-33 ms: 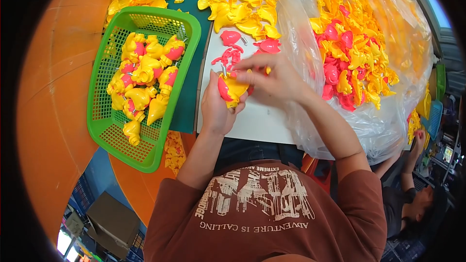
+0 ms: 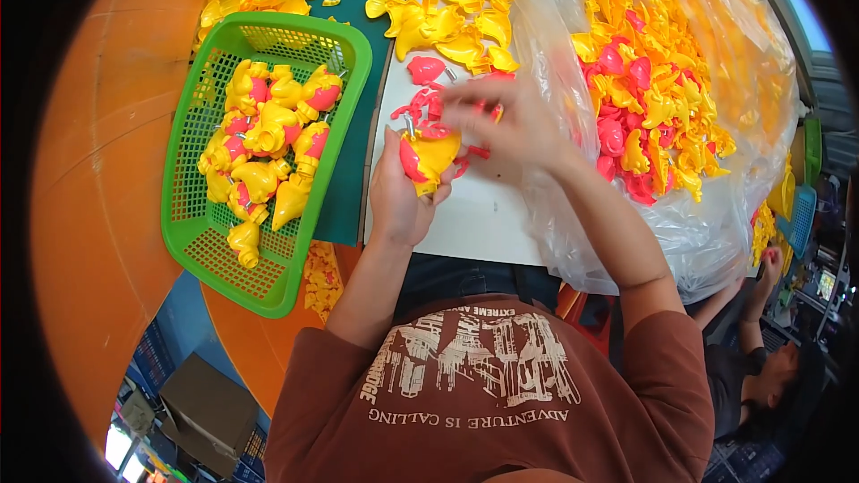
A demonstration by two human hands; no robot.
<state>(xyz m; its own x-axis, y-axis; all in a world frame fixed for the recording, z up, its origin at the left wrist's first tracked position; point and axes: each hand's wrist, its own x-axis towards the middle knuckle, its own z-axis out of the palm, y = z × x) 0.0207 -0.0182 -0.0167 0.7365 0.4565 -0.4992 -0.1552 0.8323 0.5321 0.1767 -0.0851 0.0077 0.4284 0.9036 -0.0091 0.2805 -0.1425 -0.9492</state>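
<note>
The left hand (image 2: 398, 201) holds a toy (image 2: 437, 156)

In the head view, we see the yellow and red toy over the white board (image 2: 474, 225). It is long from far to near, and a metal pin (image 2: 411, 124) sticks out at its far end. Left fingers hide some of its near end. The right hand (image 2: 514, 125), just right of it, is blurry; we can't tell if it holds anything. On the left, a green basket (image 2: 355, 55) has yellow and red figures (image 2: 268, 130) in it. On the right, a clear bag (image 2: 557, 80) has loose bits (image 2: 635, 116), some cloudy through the plastic.
</note>
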